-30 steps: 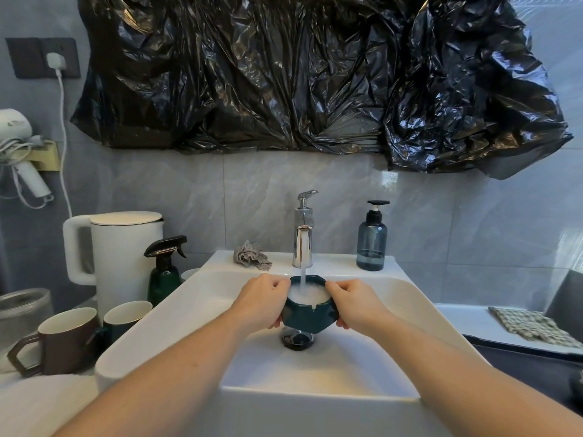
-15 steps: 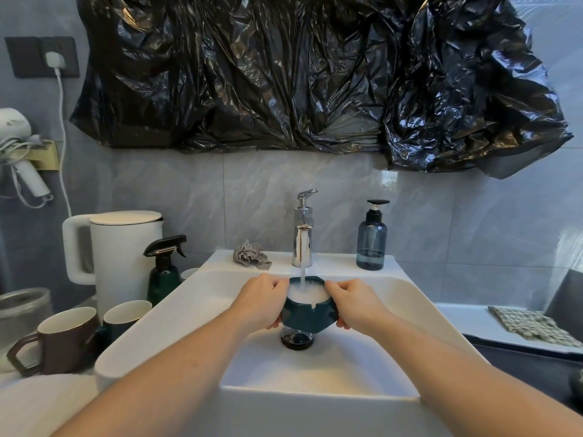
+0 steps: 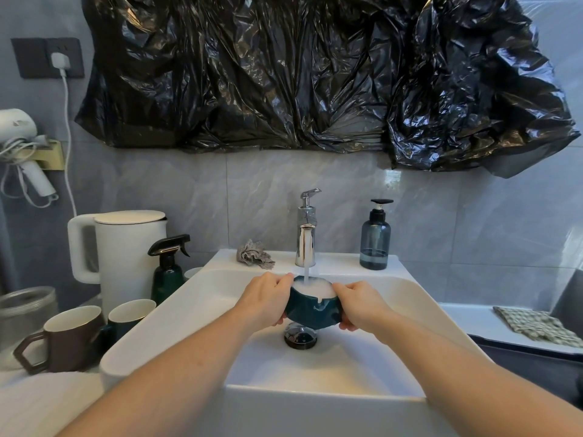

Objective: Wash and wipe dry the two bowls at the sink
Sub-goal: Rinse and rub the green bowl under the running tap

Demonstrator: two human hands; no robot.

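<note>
Both hands are clamping the bowl (image 3: pixel 314 312) from either side: left hand (image 3: pixel 264 301) wrapping its left wall, right hand (image 3: pixel 359 305) wrapping its right wall, thumbs riding on the rim. Bowl is hanging over the sink (image 3: pixel 176 313), directly above the drain (image 3: pixel 300 337), not touching the basin floor.

Change vs the frames a second back: almost none in position, hands and bowl are sitting in the same spot under the tap (image 3: pixel 305 234). What is moving is the fill. Stream is landing inside the bowl, foam is now sitting level with the rim and a white dribble is starting down the near outer wall. Bowl is also tipping slightly toward the near side.

My read: this is the rinse step on bowl one, and it is overflowing now, so the rinse looks close to done. Next move is probably tipping it out over the drain, then a repeat or a wipe.

Wiping not started. Two cloths available: crumpled rag (image 3: pixel 255 254) on the far ledge left of the tap, checked cloth (image 3: pixel 536 326) on the bench at right. Second bowl: cannot spot one in this view; the mugs (image 3: pixel 74 335) at left are not it. Soap bottle (image 3: pixel 374 236) is standing right of the tap.

Risk: wet soapy glaze, so grip could slip during the tip.
</note>
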